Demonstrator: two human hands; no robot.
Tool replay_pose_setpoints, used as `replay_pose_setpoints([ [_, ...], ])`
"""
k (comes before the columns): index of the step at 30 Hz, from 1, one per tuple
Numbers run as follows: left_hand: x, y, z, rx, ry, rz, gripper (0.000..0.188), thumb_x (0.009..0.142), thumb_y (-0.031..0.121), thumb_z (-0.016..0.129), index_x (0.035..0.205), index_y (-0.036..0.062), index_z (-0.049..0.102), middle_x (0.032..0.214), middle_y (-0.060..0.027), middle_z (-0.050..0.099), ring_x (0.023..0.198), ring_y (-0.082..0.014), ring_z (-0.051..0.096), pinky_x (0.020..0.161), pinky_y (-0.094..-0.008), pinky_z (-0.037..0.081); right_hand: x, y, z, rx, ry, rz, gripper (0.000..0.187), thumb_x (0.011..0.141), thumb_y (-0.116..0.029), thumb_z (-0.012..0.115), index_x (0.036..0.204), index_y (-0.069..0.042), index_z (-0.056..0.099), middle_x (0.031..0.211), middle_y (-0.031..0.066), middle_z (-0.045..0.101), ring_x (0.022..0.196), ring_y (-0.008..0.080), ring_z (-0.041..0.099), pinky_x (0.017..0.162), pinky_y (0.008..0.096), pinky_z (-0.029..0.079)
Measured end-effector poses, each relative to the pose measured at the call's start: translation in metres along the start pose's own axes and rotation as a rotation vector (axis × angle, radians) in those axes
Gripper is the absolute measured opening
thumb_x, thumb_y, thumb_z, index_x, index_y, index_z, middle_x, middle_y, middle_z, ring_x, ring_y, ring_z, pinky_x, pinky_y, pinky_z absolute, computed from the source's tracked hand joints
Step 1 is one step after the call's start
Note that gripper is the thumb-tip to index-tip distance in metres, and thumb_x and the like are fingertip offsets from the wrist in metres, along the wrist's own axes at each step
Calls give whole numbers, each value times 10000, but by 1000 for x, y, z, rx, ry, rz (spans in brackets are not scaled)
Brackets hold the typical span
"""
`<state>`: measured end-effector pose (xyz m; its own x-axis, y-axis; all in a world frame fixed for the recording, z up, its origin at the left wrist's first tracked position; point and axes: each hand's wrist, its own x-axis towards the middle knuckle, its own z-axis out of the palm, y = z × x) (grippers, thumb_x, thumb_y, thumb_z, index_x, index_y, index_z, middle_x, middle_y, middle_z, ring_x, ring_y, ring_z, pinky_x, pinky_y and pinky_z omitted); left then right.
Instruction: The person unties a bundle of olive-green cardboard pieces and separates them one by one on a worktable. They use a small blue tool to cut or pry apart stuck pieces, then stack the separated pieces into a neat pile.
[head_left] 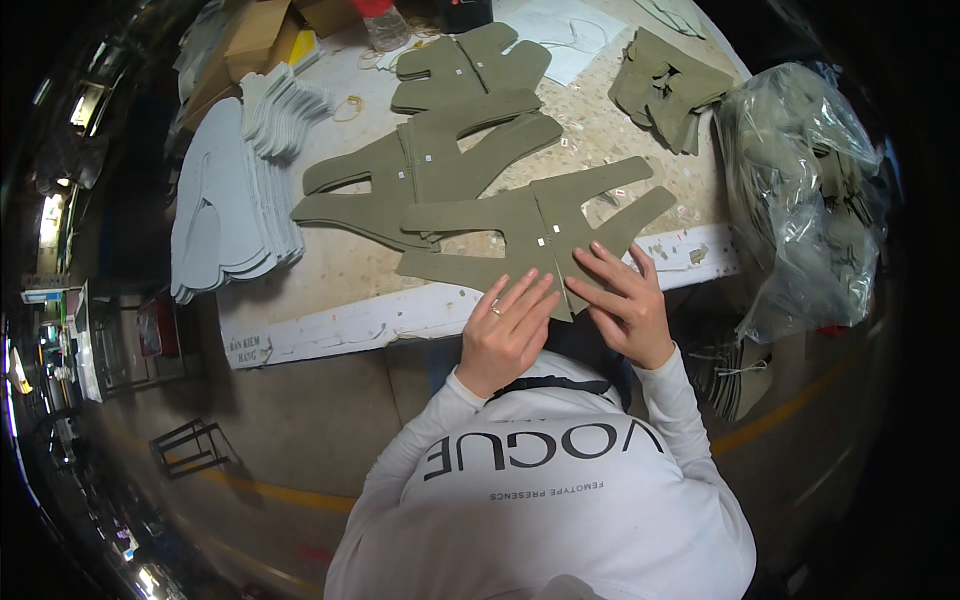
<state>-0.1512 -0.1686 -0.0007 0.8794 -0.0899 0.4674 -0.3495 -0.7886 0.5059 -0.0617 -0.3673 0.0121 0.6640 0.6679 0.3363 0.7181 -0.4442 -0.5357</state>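
Olive-green flat piece (522, 228) lies spread at the near edge of a desk (370, 322).
Two strips (450, 216) extend from each side; small white tags (541, 242) flank its middle line.

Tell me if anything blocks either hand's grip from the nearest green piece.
Nothing visible does: the left hand and right hand both rest, fingers extended, directly on the nearest green piece. The next green piece lies mostly beyond it.
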Motion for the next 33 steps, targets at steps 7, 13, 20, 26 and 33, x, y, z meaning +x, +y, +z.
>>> replay_pose_setpoints([
  [7,1,5,0,-15,-19,8,454,727,214,736,1152,61,686,1294,-130,622,1256,-309,551,1082,-479,373,-4,-1,-2,-9,-14,-19,433,731,-107,693,1143,-238,718,1341,12,602,1289,234,532,1160,622,123],
  [13,0,4,3,20,-29,7,427,779,210,722,1184,81,682,1309,-106,617,1254,-282,553,1078,-469,377,-12,8,1,30,74,-90,395,739,-103,730,1119,-212,721,1271,-4,645,1230,192,582,1139,579,236],
  [20,5,8,1,51,-27,19,348,779,149,699,1117,68,702,1259,-114,644,1218,-300,576,1066,-466,387,-15,2,3,86,147,-132,294,765,-118,733,1058,-126,722,1120,24,705,1120,183,644,1035,464,394],
  [26,20,7,-17,-50,-152,8,354,813,128,702,1157,48,672,1254,-120,640,1190,-309,594,1040,-460,431,5,17,-18,-112,95,-24,369,848,-288,700,1167,-103,685,1291,84,615,1270,276,522,1048,458,352],
  [33,29,6,-15,-7,-278,79,405,847,179,696,1221,38,632,1324,-124,591,1260,-292,536,1079,-473,383,26,19,-15,-239,-14,111,495,884,-330,654,1346,-170,576,1471,77,465,1396,313,377,1126,557,243],
])
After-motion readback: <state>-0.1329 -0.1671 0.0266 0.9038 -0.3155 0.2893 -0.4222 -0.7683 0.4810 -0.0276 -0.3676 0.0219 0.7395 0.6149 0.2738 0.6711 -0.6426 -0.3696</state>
